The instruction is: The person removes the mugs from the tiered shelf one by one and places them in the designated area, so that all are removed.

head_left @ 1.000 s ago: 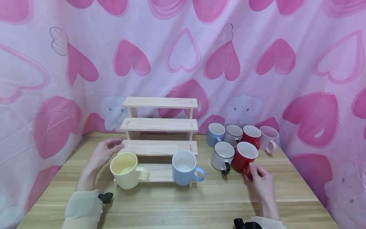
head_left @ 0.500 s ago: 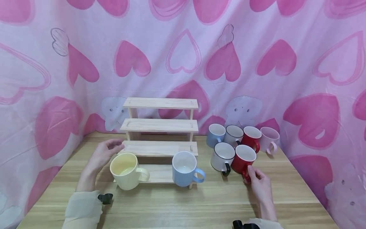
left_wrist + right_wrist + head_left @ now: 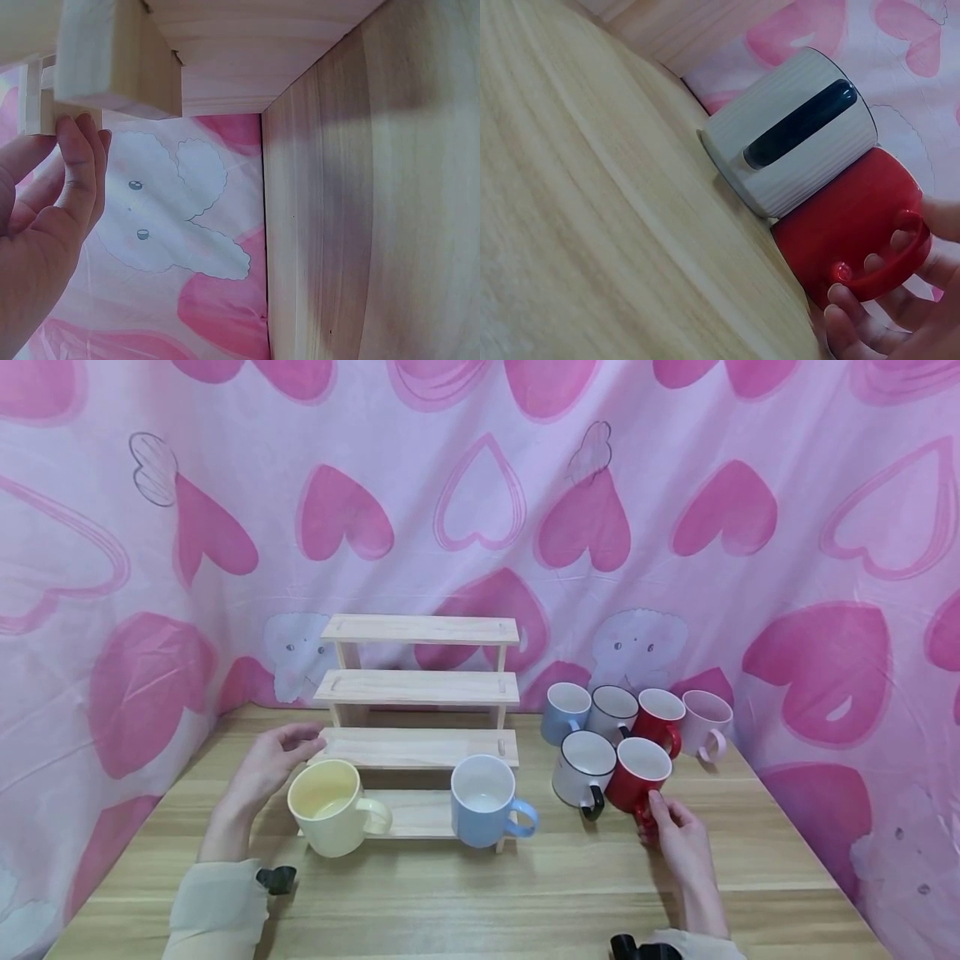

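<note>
My right hand (image 3: pixel 684 842) grips the handle of a red mug (image 3: pixel 636 783) at the front of a mug group. In the right wrist view, its fingers (image 3: pixel 862 319) curl about the handle, and the red mug (image 3: pixel 847 221) leans against a ribbed white mug with a black handle (image 3: pixel 791 135). At the left, my left hand (image 3: pixel 270 767) pinches the end of a step of the tiered wooden rack (image 3: pixel 420 747). The left wrist view has its fingertips (image 3: pixel 67 131) at the end of that wooden piece. A yellow mug (image 3: pixel 330 814) and a light blue mug (image 3: pixel 483 802) stand on the lowest step.
Behind the gripped mug stand another blue mug (image 3: pixel 564 714), a white mug with a black rim (image 3: pixel 611 712), a second red mug (image 3: pixel 658 717) and a pink mug (image 3: pixel 705 727). A pink heart-patterned curtain (image 3: pixel 480 485) hangs behind the wood-topped table (image 3: pixel 465 910).
The red mug has shifted slightly toward me and left, with its handle following my right hand. My left hand and the rack look the same.
</note>
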The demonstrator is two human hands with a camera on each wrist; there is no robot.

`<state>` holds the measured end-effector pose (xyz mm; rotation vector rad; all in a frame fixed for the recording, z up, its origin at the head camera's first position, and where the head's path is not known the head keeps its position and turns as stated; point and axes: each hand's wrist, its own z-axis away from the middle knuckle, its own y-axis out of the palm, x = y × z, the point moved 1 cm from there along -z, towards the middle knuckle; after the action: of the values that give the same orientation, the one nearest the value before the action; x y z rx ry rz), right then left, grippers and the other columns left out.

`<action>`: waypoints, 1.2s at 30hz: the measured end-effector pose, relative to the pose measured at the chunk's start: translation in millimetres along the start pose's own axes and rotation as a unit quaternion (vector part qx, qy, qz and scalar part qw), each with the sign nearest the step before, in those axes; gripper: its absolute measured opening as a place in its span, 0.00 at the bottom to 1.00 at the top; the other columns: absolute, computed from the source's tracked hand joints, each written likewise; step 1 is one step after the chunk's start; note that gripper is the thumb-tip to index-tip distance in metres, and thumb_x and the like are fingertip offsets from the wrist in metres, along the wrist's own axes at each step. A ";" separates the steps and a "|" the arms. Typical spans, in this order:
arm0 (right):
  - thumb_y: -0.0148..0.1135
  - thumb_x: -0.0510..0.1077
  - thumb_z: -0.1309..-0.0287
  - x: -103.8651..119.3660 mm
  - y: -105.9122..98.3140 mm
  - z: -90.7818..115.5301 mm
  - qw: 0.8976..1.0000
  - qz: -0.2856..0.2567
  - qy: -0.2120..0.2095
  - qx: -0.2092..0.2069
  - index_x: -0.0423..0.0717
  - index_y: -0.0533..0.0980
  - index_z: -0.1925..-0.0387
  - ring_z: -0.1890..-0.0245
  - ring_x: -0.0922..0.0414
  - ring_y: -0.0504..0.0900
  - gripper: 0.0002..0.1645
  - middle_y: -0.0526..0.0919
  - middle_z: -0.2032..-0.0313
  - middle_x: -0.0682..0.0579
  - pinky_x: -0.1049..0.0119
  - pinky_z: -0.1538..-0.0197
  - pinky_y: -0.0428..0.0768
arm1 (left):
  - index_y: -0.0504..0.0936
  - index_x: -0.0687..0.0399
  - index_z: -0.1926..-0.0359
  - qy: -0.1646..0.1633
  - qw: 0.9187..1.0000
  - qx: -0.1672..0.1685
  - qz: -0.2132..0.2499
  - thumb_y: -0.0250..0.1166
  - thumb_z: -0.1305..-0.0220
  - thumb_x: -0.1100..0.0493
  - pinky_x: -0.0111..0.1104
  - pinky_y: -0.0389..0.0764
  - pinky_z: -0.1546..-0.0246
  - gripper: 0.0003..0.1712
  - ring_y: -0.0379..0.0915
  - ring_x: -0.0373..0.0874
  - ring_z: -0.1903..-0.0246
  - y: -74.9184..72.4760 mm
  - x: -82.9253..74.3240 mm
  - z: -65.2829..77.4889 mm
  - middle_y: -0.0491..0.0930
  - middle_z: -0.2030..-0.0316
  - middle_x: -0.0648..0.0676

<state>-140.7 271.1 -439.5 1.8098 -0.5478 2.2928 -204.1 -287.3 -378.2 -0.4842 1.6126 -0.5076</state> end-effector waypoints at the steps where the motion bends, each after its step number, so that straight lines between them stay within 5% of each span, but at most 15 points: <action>1: 0.54 0.63 0.33 0.1 -0.1 0.0 1.000 0.007 0.002 0.002 0.35 0.72 0.47 0.69 0.57 0.80 0.34 0.77 0.65 0.51 0.67 0.62 0.82 | 0.71 0.68 0.37 -0.001 1.000 -0.001 -0.001 0.59 0.29 0.48 0.45 0.72 0.47 0.31 0.71 0.57 0.46 0.1 0.3 -0.1 0.76 0.44 0.67; 7: 0.54 0.64 0.34 3.9 -0.9 1.9 0.999 0.049 0.002 0.014 0.37 0.65 0.41 0.64 0.55 0.81 0.38 0.76 0.53 0.43 0.66 0.61 0.82 | 0.72 0.68 0.37 0.003 1.000 -0.003 0.000 0.60 0.29 0.48 0.45 0.72 0.47 0.31 0.72 0.57 0.46 0.1 -0.3 0.1 0.77 0.45 0.67; 14: 0.55 0.60 0.32 16.4 -12.7 12.0 0.986 0.155 -0.025 0.051 0.37 0.52 0.30 0.44 0.37 0.69 0.43 0.59 0.36 0.30 0.57 0.58 0.81 | 0.72 0.69 0.37 0.003 1.000 -0.003 0.003 0.60 0.30 0.48 0.31 0.73 0.52 0.31 0.72 0.56 0.46 0.2 -0.5 1.2 0.77 0.45 0.67; 22: 0.51 0.60 0.31 36.0 -24.2 28.7 0.969 0.231 -0.073 0.043 0.37 0.56 0.31 0.40 0.33 0.67 0.40 0.63 0.36 0.29 0.41 0.42 0.69 | 0.72 0.68 0.37 0.003 1.000 -0.003 0.001 0.60 0.29 0.48 0.32 0.73 0.52 0.31 0.72 0.56 0.47 0.1 0.0 0.0 0.77 0.45 0.67; 30: 0.54 0.54 0.30 60.8 -21.9 43.7 0.961 0.234 -0.143 0.026 0.36 0.68 0.38 0.46 0.37 0.75 0.30 0.74 0.43 0.33 0.69 0.56 0.74 | 0.72 0.68 0.37 0.005 1.000 -0.003 -0.001 0.60 0.29 0.49 0.31 0.73 0.53 0.31 0.73 0.56 0.47 0.2 -0.3 0.0 0.77 0.45 0.67; 36: 0.54 0.55 0.29 88.1 -5.0 48.7 0.964 0.183 -0.171 0.086 0.40 0.68 0.36 0.43 0.45 0.72 0.30 0.73 0.42 0.40 0.76 0.57 0.75 | 0.72 0.68 0.37 0.001 1.000 -0.002 0.000 0.60 0.29 0.48 0.42 0.72 0.48 0.31 0.72 0.57 0.46 0.3 -1.9 -0.5 0.76 0.45 0.67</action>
<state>-117.0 248.7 -344.1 2.3900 -0.8192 2.3156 -204.4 -286.0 -376.8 -0.4859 1.6167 -0.5049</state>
